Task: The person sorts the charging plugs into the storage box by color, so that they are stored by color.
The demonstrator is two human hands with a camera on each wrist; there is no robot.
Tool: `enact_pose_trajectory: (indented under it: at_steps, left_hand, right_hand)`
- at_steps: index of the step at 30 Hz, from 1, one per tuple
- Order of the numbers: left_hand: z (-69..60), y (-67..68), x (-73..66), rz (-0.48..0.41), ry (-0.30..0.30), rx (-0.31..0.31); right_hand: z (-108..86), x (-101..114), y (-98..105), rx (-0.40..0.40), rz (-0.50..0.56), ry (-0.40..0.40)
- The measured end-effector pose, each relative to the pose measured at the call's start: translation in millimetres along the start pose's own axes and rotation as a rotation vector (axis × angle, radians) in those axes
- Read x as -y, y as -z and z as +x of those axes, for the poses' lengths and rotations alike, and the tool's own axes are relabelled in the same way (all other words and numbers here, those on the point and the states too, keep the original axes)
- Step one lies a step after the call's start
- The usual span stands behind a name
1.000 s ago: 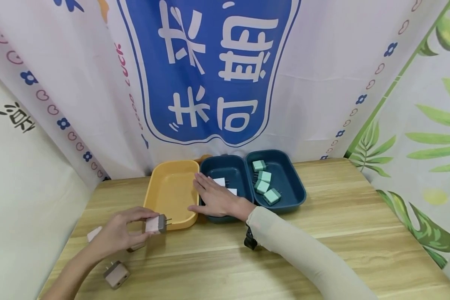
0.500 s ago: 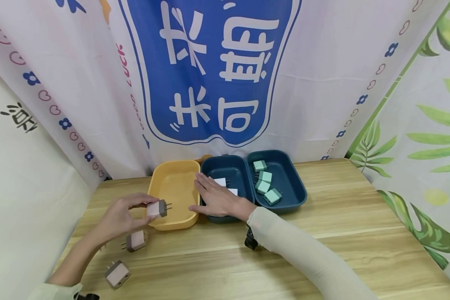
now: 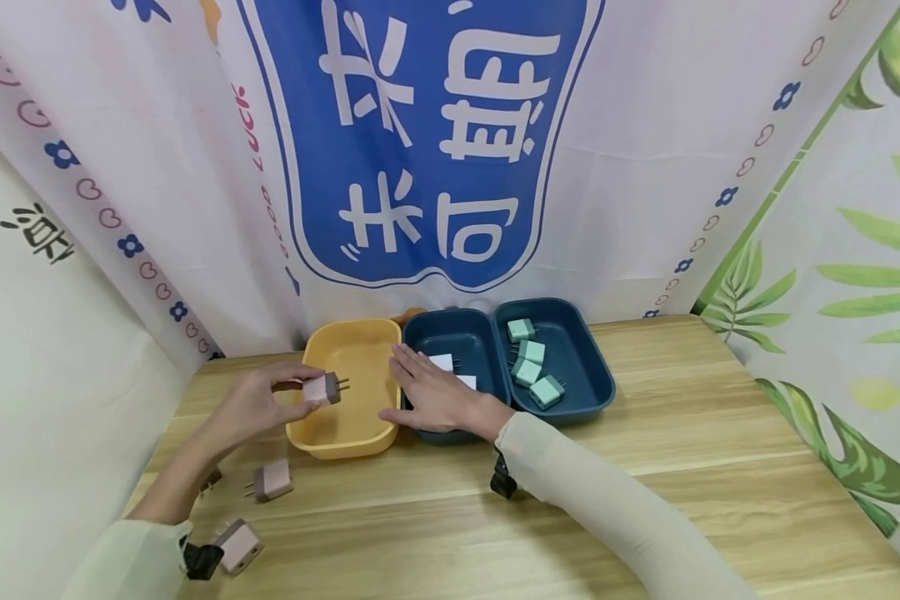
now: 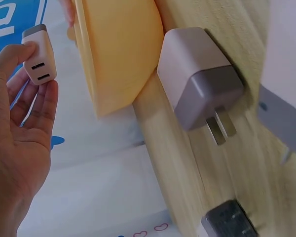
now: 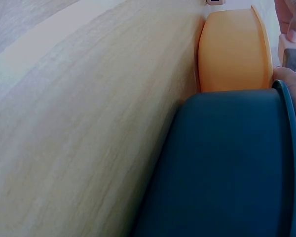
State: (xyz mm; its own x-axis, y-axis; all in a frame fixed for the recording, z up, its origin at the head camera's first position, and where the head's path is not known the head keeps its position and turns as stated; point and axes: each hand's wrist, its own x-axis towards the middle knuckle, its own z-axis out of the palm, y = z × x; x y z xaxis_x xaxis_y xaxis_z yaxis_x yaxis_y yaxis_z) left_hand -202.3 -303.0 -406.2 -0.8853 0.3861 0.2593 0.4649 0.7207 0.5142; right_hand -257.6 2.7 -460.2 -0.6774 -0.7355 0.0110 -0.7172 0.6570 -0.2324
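My left hand (image 3: 251, 408) pinches a pink-and-grey charger plug (image 3: 319, 389) between thumb and fingers, over the left side of the yellow tray (image 3: 352, 350). Its prongs point right; in the left wrist view two slots show on the other end of the held charger plug (image 4: 40, 57). My right hand (image 3: 438, 396) lies over the middle dark blue tray (image 3: 450, 327), fingers straight and spread, fingertips at the yellow tray's right rim. On the table, left of and nearer than the yellow tray, lie pink charger plugs (image 3: 273, 481), one partly hidden behind my left wrist.
White charger plugs (image 3: 442, 362) sit in the middle tray, partly covered by my right hand. The right dark blue tray (image 3: 573, 358) holds several green charger plugs (image 3: 546, 392). A printed curtain (image 3: 607, 208) hangs behind the trays along the table's back edge.
My left hand has carried the pink charger plug forward and up, from the yellow tray's front left corner to over the tray. The right hand stays in place.
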Motion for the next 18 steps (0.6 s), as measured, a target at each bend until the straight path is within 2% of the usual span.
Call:
enact_pose_trajectory:
  at_steps: [4,10,18]
  left_hand:
    - [8.4,-4.0,3.9,-0.026,0.018,-0.002]
    - [21.5,-10.2,9.5,-0.053,0.005,-0.023]
    - [31.7,-16.7,17.4,-0.12,0.073,0.031]
  right_hand:
    - [0.1,0,0,0.0,-0.001,-0.005]
    - [0.5,-1,0,0.003,0.0,-0.005]
    - [0.8,-2,-1,0.014,0.003,-0.007]
